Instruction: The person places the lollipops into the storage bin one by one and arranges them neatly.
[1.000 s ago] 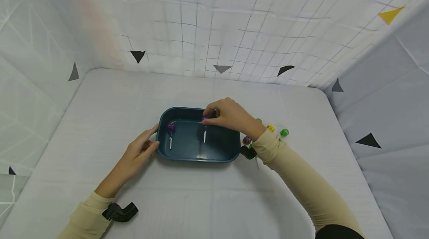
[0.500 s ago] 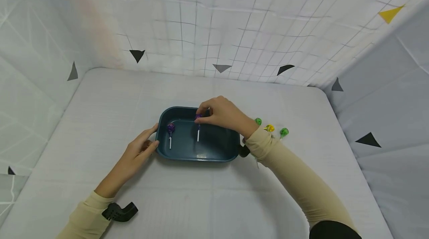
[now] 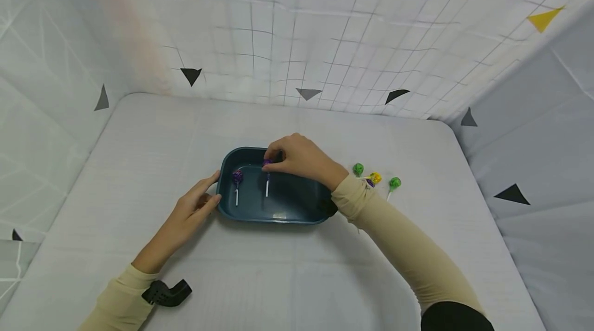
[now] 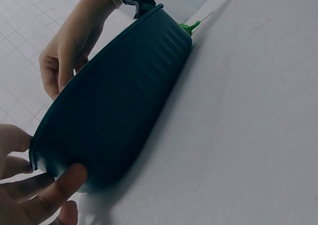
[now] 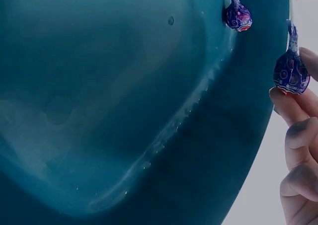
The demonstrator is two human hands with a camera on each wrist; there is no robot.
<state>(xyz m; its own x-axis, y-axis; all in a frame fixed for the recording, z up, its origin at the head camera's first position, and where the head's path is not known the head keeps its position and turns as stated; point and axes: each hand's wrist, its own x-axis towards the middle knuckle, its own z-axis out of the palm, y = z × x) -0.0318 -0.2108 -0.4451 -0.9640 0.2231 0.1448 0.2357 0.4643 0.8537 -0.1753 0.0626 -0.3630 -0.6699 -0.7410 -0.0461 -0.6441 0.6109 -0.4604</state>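
My right hand (image 3: 306, 158) pinches a purple-wrapped lollipop (image 3: 267, 163) by its candy head between thumb and fingers. Its white stick points down inside the dark teal tray (image 3: 297, 217). A second purple lollipop (image 3: 237, 176) lies in the tray's left part, stick toward me; the right wrist view shows both wrapped heads, the held lollipop (image 5: 291, 73) and the lying lollipop (image 5: 238, 17). My left hand (image 3: 197, 204) touches the tray's left end, and in the left wrist view its fingers (image 4: 62, 187) spread against the outer wall and rim.
Right of the tray lie more lollipops: a green lollipop (image 3: 358, 169), a yellow lollipop (image 3: 375, 178) over a purple one, and another green lollipop (image 3: 395, 183). My right sleeve (image 3: 394, 222) hides part of that area. White cloth walls (image 3: 325, 37) enclose the white table (image 3: 278, 279).
My right hand has moved left over the tray with the purple lollipop, toward the one lying there. More of the lollipops on the right show now. My left hand has stayed put.
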